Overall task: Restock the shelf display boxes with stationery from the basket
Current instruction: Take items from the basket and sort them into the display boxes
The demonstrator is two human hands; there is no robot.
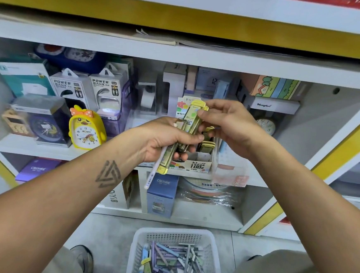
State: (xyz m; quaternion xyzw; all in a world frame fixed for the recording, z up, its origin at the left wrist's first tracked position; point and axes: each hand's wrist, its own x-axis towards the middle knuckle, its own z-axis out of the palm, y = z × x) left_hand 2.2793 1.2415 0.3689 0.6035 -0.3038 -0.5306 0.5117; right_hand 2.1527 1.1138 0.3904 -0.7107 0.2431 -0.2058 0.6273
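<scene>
A bundle of yellow pencil-lead cases [179, 140] sits upright in the left hand [163, 139], whose fingers curl round it, together with a white pen [155, 169] that slants down out of the fist. The right hand [229, 123] pinches the top of one lead case [195, 113] between thumb and fingertips, just above the bundle. Directly behind both hands, on the middle shelf [44, 150], stands the open display box [200, 161] marked 0.7 and 100, with more yellow cases standing in it. Below, on the floor, the white mesh basket [175, 235] holds a heap of pens and lead cases. To the left on the shelf stand a yellow duck alarm clock [87, 129] and two power bank boxes [88, 88].
</scene>
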